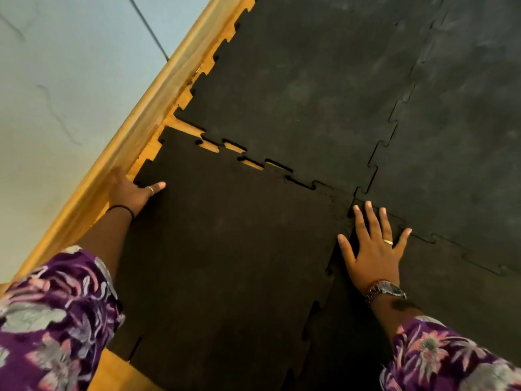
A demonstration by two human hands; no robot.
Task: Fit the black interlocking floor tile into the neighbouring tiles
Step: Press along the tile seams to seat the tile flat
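The loose black interlocking tile [225, 249] lies at the lower centre, its far toothed edge partly meshed with the laid tile beyond [296, 88]; gaps of wooden floor show between the teeth on the left part of that seam. My left hand [132, 193] grips the tile's left edge near the far corner, thumb on top. My right hand [372, 246] rests flat with fingers spread on the tile's right edge, where it overlaps the neighbouring tile [451, 292] on the right. A fourth laid tile [465, 122] sits at the far right.
A wooden skirting board [158, 103] runs diagonally along the pale wall [56, 94] on the left, close to the tile's left edge. Bare wooden floor [118, 373] shows at the bottom left. Purple flowered sleeves cover both forearms.
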